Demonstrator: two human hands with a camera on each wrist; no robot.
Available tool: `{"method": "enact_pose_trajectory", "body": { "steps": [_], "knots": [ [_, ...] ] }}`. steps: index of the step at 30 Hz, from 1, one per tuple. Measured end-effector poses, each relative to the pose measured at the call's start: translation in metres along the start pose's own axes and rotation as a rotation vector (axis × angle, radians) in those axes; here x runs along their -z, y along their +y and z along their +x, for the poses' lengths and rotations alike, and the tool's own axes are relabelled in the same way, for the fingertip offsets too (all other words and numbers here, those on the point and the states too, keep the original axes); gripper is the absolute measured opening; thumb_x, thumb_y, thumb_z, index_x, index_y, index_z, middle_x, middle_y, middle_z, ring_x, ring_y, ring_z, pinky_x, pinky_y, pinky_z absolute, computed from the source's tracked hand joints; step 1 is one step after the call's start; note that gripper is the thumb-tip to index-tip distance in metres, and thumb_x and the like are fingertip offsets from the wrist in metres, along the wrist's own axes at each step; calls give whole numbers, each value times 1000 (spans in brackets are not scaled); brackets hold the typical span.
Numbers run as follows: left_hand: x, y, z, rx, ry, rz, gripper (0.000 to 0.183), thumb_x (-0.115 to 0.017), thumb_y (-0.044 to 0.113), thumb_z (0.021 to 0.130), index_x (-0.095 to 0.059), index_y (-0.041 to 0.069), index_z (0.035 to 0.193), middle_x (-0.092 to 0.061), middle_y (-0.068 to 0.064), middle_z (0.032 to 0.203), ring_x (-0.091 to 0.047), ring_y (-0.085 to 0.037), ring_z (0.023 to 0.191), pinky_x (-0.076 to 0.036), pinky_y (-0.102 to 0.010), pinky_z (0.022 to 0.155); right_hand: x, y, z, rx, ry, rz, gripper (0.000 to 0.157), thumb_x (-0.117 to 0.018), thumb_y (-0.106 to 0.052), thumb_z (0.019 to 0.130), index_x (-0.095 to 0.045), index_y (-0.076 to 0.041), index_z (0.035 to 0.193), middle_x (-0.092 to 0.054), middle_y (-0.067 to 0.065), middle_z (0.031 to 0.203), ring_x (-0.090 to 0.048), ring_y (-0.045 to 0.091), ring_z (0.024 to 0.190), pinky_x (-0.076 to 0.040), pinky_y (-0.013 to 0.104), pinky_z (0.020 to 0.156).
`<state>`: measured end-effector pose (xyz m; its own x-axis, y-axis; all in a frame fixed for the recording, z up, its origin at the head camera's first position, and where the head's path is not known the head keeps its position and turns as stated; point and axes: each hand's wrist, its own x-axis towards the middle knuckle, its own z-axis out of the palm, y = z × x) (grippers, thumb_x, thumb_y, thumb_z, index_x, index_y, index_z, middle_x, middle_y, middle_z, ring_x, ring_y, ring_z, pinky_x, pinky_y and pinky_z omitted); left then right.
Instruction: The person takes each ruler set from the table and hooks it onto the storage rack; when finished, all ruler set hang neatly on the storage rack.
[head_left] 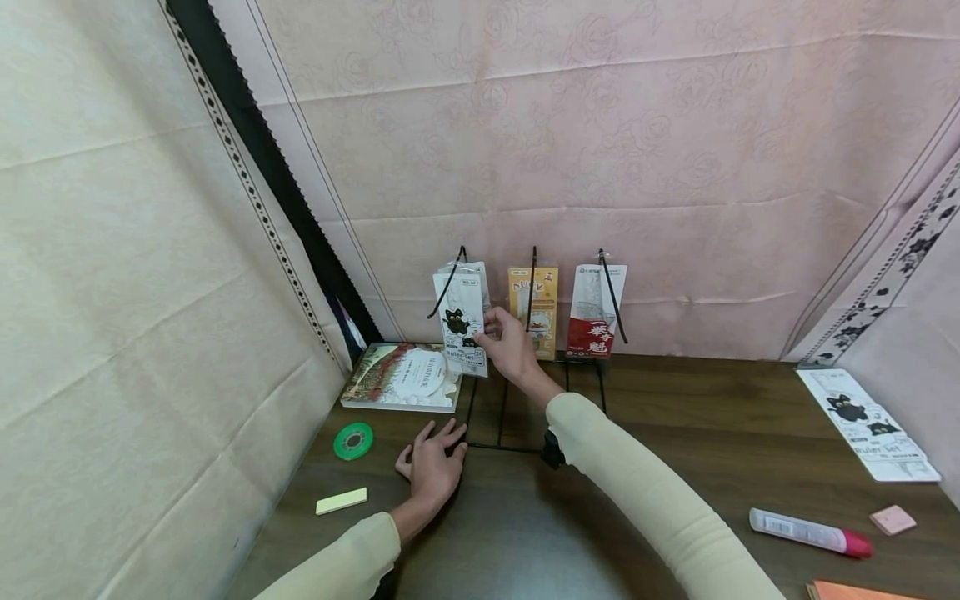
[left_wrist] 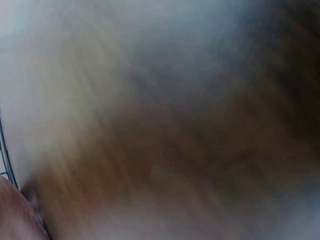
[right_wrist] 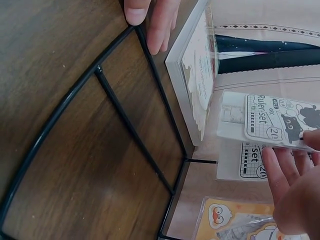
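Note:
My right hand (head_left: pixel 512 343) pinches a ruler set (head_left: pixel 461 333) in a clear pack with a black cat print, at the left hook of a black wire display rack (right_wrist: pixel 120 110). Behind it hangs a second ruler set (right_wrist: pixel 249 161), partly covered. Below, my left hand (head_left: pixel 433 468) rests at the rack's front left base corner, fingers spread. In the right wrist view its thumb (right_wrist: pixel 135 15) presses on that wire corner. The left wrist view is mostly blurred, with part of a hand at the lower left.
A yellow pack (head_left: pixel 546 304) and a red-and-white pack (head_left: pixel 588 337) hang on the other hooks. A book (head_left: pixel 420 375), green disc (head_left: pixel 353 441) and pale yellow strip (head_left: pixel 341 501) lie left. On the right are a ruler set (head_left: pixel 862 425), glue stick (head_left: pixel 806 532) and pink eraser (head_left: pixel 892 520).

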<state>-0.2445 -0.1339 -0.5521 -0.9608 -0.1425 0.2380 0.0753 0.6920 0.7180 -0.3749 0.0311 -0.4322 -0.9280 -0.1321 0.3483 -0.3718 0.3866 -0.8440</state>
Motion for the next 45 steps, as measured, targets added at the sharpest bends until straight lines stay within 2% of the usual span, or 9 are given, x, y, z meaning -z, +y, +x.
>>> {"method": "enact_pose_trajectory", "body": {
  "steps": [6,11,19,27,32,36,39,41,45],
  "knots": [
    [1,1,0,1,-12,-4,31,-69,22,88,-70,24,119,-58,7,137,-35,-23,142,-7,-60,103,4,3,-2,-12,-20,50,21,-66,-24,91,-58,-18,110,-69,3,103,-68,18,90,-56,33,70],
    [0,0,1,3,-15,-6,31,-69,22,88,-70,24,119,-58,7,137,-35,-23,143,-7,-59,103,6,9,-6,-3,-14,25,20,-66,-26,91,-59,-20,109,-70,0,101,-68,15,89,-57,32,67],
    [-1,-2,0,11,-12,-10,31,-70,22,88,-70,25,119,-59,7,137,-35,-22,142,-7,-59,103,13,29,-23,37,-10,-72,29,-67,-29,90,-61,-12,114,-71,-3,103,-68,13,90,-56,36,77],
    [0,-1,1,22,-7,20,31,-70,23,88,-70,27,119,-59,8,136,-36,-22,142,-8,-59,102,38,46,-43,47,-45,-159,39,-63,-44,90,-57,-25,124,-67,3,116,-67,15,98,-55,38,84],
    [2,-1,2,25,-10,17,31,-69,23,88,-70,27,119,-59,9,137,-35,-22,142,-6,-59,103,66,59,-55,57,-63,-287,45,-65,-43,90,-57,-22,129,-66,-1,116,-67,16,100,-54,41,86],
    [2,-1,5,7,-19,-11,31,-69,22,89,-70,25,120,-59,7,137,-35,-22,142,-5,-59,103,102,73,-65,78,-79,-350,43,-66,-37,90,-58,-15,126,-66,2,115,-67,19,101,-54,41,88],
    [2,1,8,4,-18,-23,31,-69,21,89,-70,24,119,-59,7,137,-35,-22,142,-5,-59,102,131,82,-74,60,-92,-408,41,-65,-38,91,-59,-14,124,-66,5,116,-67,21,102,-53,43,88],
    [3,2,8,13,-18,-22,30,-69,21,89,-70,25,119,-59,8,136,-35,-21,143,-4,-58,103,149,89,-81,20,-93,-459,42,-63,-44,90,-60,-18,123,-66,4,118,-66,22,105,-53,45,88],
    [3,0,4,36,-23,-11,30,-69,22,88,-71,26,118,-60,9,136,-36,-21,142,-6,-58,103,185,109,-102,-57,-102,-605,57,-53,-61,90,-59,-18,127,-64,6,126,-61,28,114,-49,52,91]
  ]
}}
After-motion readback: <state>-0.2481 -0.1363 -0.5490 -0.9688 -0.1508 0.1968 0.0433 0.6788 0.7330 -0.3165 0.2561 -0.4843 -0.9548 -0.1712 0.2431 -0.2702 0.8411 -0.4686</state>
